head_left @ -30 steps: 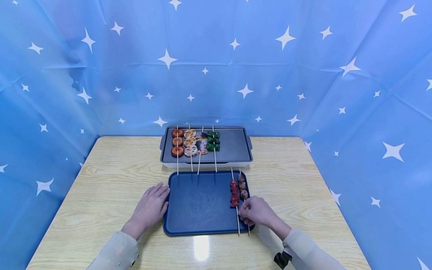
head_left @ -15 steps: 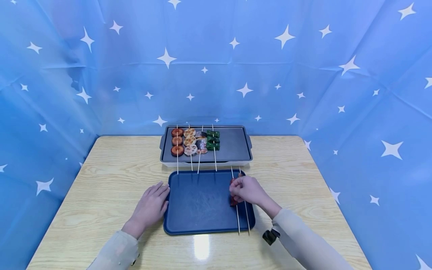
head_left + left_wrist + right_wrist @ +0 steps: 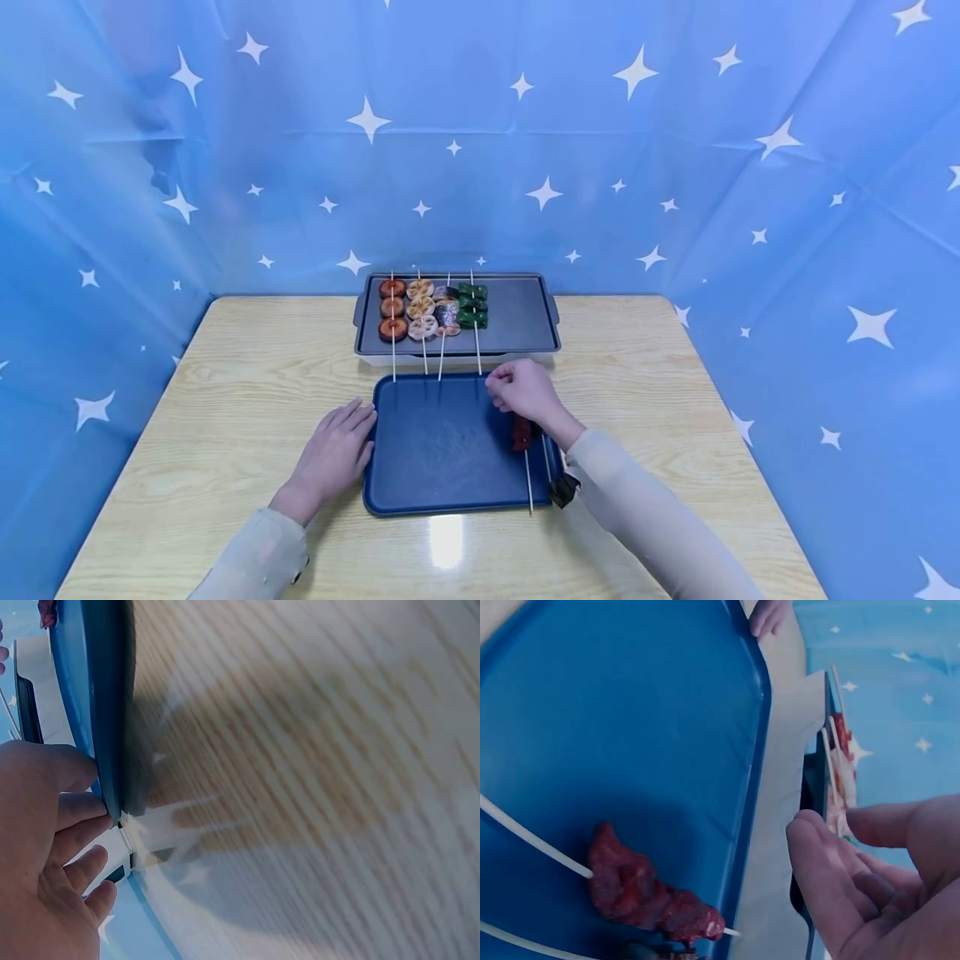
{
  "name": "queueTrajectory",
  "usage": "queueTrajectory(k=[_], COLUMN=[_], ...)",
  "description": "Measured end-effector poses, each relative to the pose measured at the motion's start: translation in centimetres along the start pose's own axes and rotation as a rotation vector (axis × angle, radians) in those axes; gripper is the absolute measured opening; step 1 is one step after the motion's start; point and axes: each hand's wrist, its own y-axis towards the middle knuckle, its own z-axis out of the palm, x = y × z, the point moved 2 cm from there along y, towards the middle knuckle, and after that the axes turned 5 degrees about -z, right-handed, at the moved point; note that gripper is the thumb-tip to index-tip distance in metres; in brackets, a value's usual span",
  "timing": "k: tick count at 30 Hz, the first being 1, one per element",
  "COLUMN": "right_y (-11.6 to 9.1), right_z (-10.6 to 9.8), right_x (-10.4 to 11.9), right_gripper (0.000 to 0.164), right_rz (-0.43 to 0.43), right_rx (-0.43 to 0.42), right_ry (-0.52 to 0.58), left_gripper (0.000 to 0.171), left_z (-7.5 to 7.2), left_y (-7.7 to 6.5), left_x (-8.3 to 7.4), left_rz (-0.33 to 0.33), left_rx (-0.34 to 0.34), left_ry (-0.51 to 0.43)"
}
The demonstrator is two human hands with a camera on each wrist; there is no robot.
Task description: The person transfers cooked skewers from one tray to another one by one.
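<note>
My left hand (image 3: 333, 450) rests at the left edge of a dark blue tray (image 3: 442, 450), its fingers against the rim. In the left wrist view the thumb and fingertips touch that rim. My right hand (image 3: 528, 392) hovers over the tray's far right part, fingers loosely bent. A gap shows between thumb and index finger in the right wrist view, with nothing held. The fingertips are near the stick end of a green vegetable skewer (image 3: 472, 307). Below the hand lies a red meat skewer (image 3: 634, 889). A second stick (image 3: 546, 457) beside it is mostly hidden by the arm.
Behind the tray stands a grill plate (image 3: 521, 312) with handles. On its left half lie a skewer of round brown slices (image 3: 392, 307), a lotus root skewer (image 3: 421, 307) and a fish skewer (image 3: 447, 314). Their sticks overhang the front edge. A starry blue curtain (image 3: 450, 175) surrounds the wooden table (image 3: 645, 383).
My right hand has left the lower stick of the brown meat skewer and moved away from me and left, past the red meat. The left hand stays at the tray edge.
</note>
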Motion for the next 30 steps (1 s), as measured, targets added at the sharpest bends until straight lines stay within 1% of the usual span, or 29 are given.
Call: queueTrajectory(k=[7, 12, 16, 22, 30], right_y=[1.5, 2.3, 2.7, 3.2, 3.6], right_z=[-0.1, 0.1, 0.2, 0.5, 0.6], right_x=[0.4, 0.6, 0.8, 1.0, 1.3], right_gripper=[0.022, 0.023, 0.023, 0.027, 0.024], right_rz=[0.019, 0.061, 0.064, 0.084, 0.100], right_rx=[-0.013, -0.022, -0.034, -0.011, -0.022], right_ry=[0.015, 0.036, 0.057, 0.076, 0.093], left_gripper=[0.045, 0.045, 0.045, 0.046, 0.045], left_z=[0.0, 0.0, 0.0, 0.0, -0.1], left_y=[0.0, 0.0, 0.1, 0.1, 0.0], left_x=[0.1, 0.0, -0.1, -0.2, -0.2], left_rz=[-0.004, 0.006, 0.006, -0.004, -0.001], left_rx=[-0.010, -0.030, -0.024, -0.009, -0.020], left_ry=[0.001, -0.004, 0.001, -0.001, -0.009])
